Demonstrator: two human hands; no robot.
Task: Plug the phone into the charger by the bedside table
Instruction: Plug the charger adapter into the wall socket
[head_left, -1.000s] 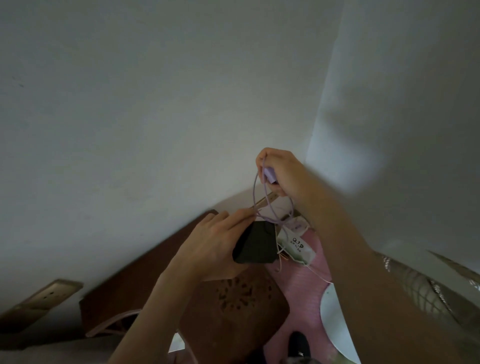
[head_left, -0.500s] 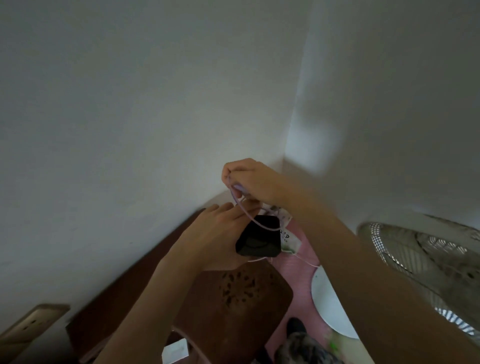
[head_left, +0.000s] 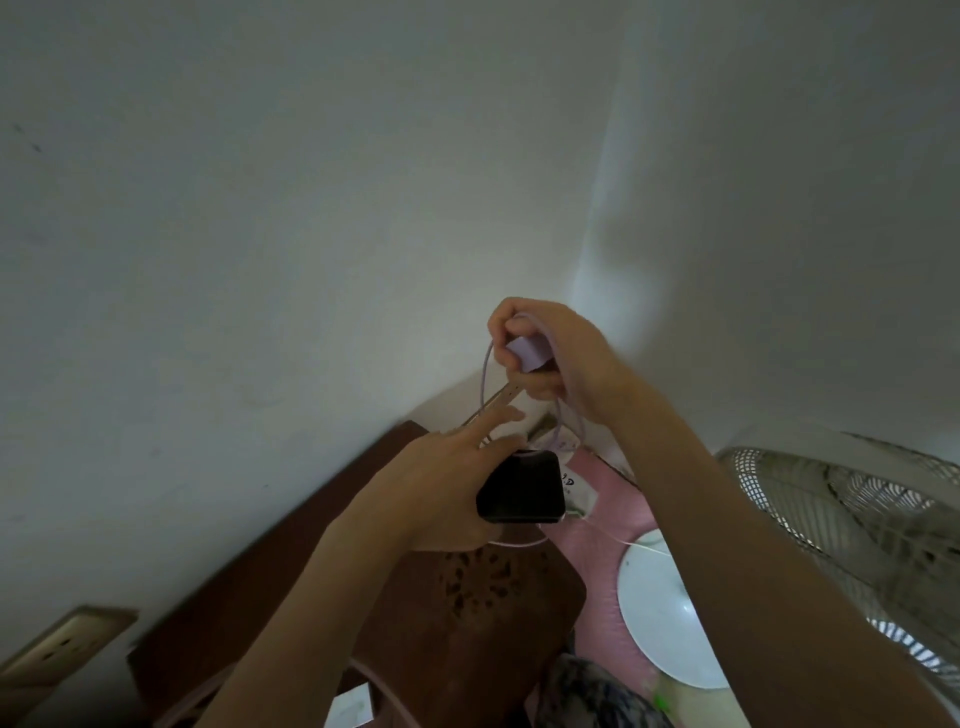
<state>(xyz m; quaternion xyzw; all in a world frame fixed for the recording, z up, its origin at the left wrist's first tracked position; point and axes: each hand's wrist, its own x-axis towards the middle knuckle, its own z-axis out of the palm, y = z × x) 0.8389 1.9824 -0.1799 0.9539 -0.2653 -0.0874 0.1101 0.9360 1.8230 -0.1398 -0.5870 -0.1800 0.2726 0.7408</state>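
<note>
My left hand (head_left: 441, 483) holds a black phone (head_left: 521, 487) low in the room's corner, its fingers stretched toward the wall. A lilac cable (head_left: 563, 415) runs into the phone's upper end and loops upward. My right hand (head_left: 558, 353) is closed on the lilac charger block (head_left: 527, 352) just above the phone, close to a wall socket strip (head_left: 506, 397) at the corner. Below the phone stands the dark wooden bedside table (head_left: 467, 597).
A standing fan (head_left: 841, 525) with a wire cage fills the lower right, its white round base (head_left: 660, 613) on pink floor. Another wall socket (head_left: 62, 644) sits at the lower left. White walls meet in a corner behind my hands.
My right hand has lifted the charger block higher, turning it so the block shows. The phone in my left hand stays about where it was. The view has shifted slightly.
</note>
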